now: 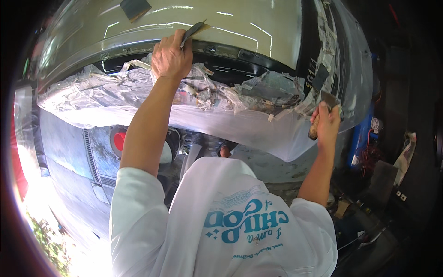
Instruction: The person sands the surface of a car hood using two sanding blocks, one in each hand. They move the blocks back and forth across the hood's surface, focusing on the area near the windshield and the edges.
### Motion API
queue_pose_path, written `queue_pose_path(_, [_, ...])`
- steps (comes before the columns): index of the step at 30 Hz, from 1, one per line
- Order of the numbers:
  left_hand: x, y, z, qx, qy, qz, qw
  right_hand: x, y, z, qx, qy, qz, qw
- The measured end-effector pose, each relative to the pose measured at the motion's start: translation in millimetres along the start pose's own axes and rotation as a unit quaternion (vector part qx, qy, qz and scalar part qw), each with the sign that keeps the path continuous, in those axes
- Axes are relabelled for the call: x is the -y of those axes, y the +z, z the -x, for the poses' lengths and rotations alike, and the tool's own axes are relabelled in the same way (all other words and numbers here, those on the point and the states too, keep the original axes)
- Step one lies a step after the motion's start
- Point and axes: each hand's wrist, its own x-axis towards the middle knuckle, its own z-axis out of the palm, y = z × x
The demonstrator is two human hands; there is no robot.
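Dark sheet (192, 32) in left hand (172, 57), panel edge (134, 45); right hand (327, 121) well apart.

1 head-worn fisheye camera looks down on both nearby hands (171, 57) (327, 121).

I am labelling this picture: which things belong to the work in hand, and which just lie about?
In the work: dark sheet in left hand; scraper in right hand; pale panel; masking paper; plastic film.

Seemingly lying about: red round object; brown scrap.
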Motion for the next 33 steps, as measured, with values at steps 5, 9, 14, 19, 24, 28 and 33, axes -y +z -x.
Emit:
queue_pose_path(5, [-5,5,0,-0.015,0.0,-0.01,1.0,-80,-7,52,-0.064,0.064,-0.107,0.99])
queue_pose_path(9, [-2,6,-2,-0.001,-0.025,-0.032,0.999,-76,34,39,-0.036,0.035,-0.149,0.988])
queue_pose_path(14, [-4,6,-1,0.01,-0.034,-0.027,0.999,-3,80,-52,0.134,-0.131,0.17,0.967])
queue_pose_path(19, [0,10,0,-0.009,-0.021,0.002,1.0,71,125,-104,0.203,-0.204,0.4,0.87])
queue_pose_path(24, [7,14,2,-0.028,-0.021,0.016,0.999,84,154,-128,0.178,-0.267,0.544,0.775])
queue_pose_path(28, [-1,1,2,-0.024,-0.011,0.028,0.999,96,164,-120,0.197,-0.239,0.581,0.753])
queue_pose_path(33, [-2,1,1,-0.035,-0.008,0.023,0.999,105,169,-110,0.183,-0.196,0.629,0.73])
